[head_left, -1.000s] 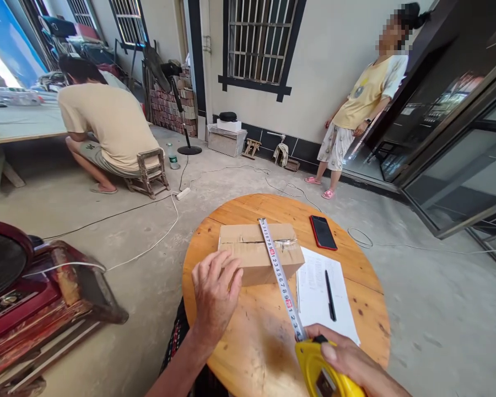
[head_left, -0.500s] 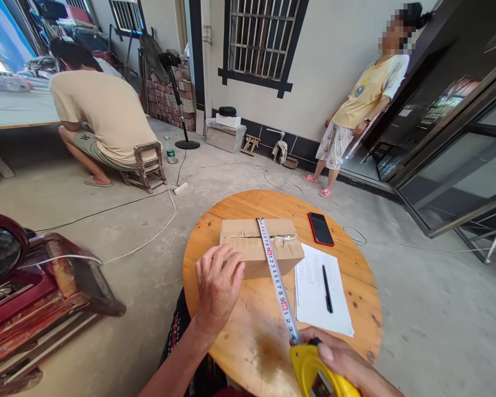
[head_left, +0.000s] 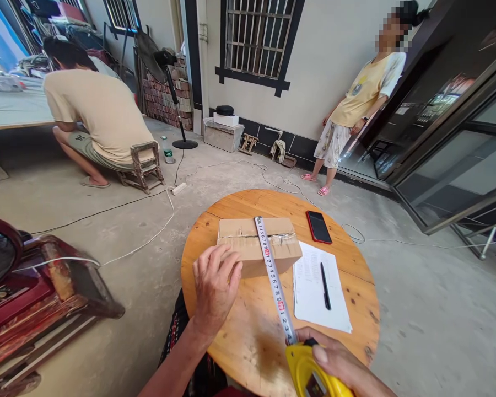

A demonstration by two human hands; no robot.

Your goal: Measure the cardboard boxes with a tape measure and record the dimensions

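Note:
A brown cardboard box (head_left: 243, 249) lies on a round wooden table (head_left: 343, 281), with a taped seam along its top. My left hand (head_left: 217, 281) holds the box at its near left corner, fingers over the top edge and thumb against the front face. In my right hand (head_left: 334, 355) is a yellow tape measure (head_left: 310, 372), gripped at the bottom of the view. Its pulled-out blade (head_left: 275, 278) crosses the top of the box from the far edge and slants down to the case. My right fingers behind the case are partly hidden.
Right of the box lie white papers (head_left: 314, 281) with a black pen (head_left: 325, 285) and a red-edged phone (head_left: 319, 226). One person (head_left: 99, 118) sits on a low chair at left; another (head_left: 357, 99) stands by the doorway. Cables (head_left: 149, 237) cross the floor near a power strip (head_left: 179, 189).
The whole view has shifted slightly, so everything sits a little farther left. Both hands, the box and the tape measure keep nearly the same places relative to one another.

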